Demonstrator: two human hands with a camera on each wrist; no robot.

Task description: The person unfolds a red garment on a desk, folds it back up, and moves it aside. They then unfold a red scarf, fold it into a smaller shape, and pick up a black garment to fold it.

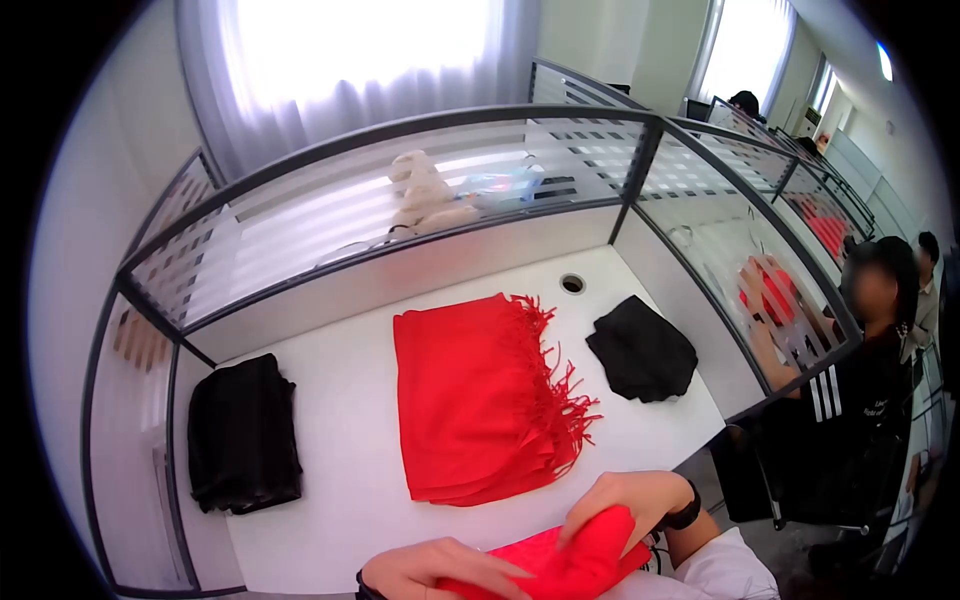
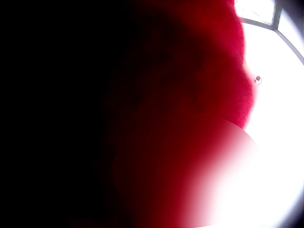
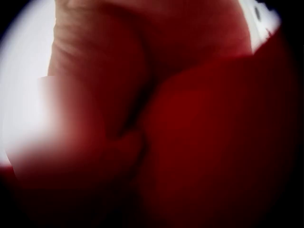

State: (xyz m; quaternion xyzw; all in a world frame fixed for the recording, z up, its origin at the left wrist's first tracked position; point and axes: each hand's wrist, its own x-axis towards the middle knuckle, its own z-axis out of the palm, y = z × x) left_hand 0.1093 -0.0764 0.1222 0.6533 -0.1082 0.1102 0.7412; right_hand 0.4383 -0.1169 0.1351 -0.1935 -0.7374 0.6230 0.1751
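At the table's front edge, low in the head view, both hands are on a bunched red cloth. The left hand lies over its left part with fingers extended. The right hand grips its upper right part, fingers partly hidden by a raised fold. Red fabric fills much of the left wrist view, dark and blurred. In the right wrist view, the hand is pressed against red cloth. Behind them a folded red fringed shawl lies flat on the white table.
A folded black cloth lies at the table's left, another black cloth at its right. A round cable hole is near the back. Framed partitions enclose the table. Another person sits beyond the right partition.
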